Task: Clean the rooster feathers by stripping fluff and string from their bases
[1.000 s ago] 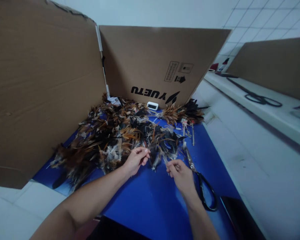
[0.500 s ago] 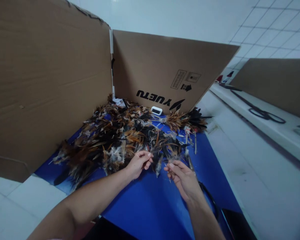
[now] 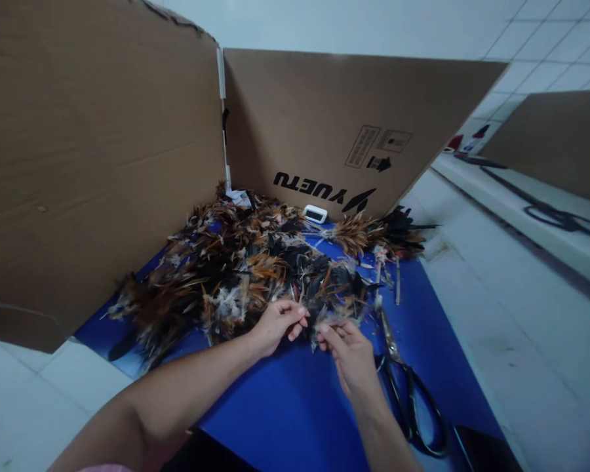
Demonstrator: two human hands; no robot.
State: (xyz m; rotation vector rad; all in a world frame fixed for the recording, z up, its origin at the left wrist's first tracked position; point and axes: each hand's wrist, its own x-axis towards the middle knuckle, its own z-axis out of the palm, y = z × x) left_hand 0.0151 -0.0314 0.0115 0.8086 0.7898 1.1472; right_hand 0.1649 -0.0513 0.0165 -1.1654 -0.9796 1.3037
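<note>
My left hand [image 3: 281, 326] is closed in a pinch of thumb and forefinger at the near edge of a heap of brown, black and grey feathers [image 3: 255, 269]. Whatever sits in that pinch is too small to make out against the dark plumes. Close by on the right, my right hand [image 3: 347, 351] has its thumb and fingertips pressed together on what looks like a thin, wispy feather. A small gap separates the two hands. Both are over the blue mat [image 3: 285, 400]. Beside my right wrist lie large black-handled scissors [image 3: 408, 387], blades pointing away.
Cardboard panels [image 3: 103, 144] wall off the left and back. A small white device with a dark display [image 3: 315, 214] leans at the back panel. Tied feather bundles [image 3: 368, 233] lie right of it. A dark flat object [image 3: 484, 449] is at lower right; more scissors [image 3: 560, 216] rest on a ledge.
My right hand has moved slightly left, closer to my left hand, uncovering more of the scissors. The view has shifted a little; the feather heap looks the same.
</note>
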